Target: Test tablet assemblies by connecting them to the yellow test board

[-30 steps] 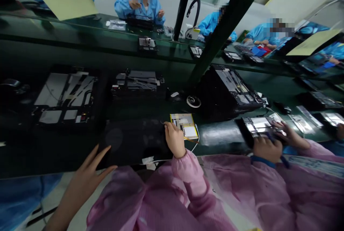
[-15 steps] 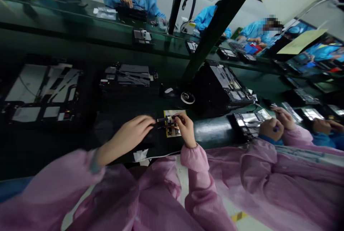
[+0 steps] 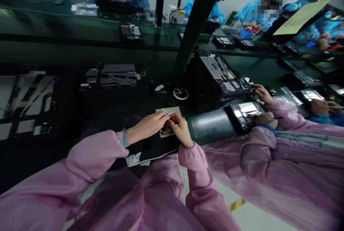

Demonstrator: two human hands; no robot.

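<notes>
A small yellow-edged sheet [image 3: 172,110] with little dark and pale parts on it lies on the dark bench in front of me. My left hand [image 3: 150,125] reaches over its left side, fingers pressed together. From the right comes my right hand [image 3: 180,128], its thumb and index finger pinched. Both sets of fingertips meet above the middle of the sheet. Whatever small piece is between them is hidden by the fingers.
Opened tablet-like devices [image 3: 118,75] lie to the left and behind. A tall stack of them [image 3: 215,77] stands at right, beside a white-rimmed ring [image 3: 181,93]. A co-worker's hands [image 3: 264,95] work over another device [image 3: 245,114]. A slanted post [image 3: 197,19] rises behind.
My left hand has moved right, and its fingertips now meet those of my right hand over the sheet. The view has shifted right. The neighbouring co-worker's hands have parted, one reaching toward the stack.
</notes>
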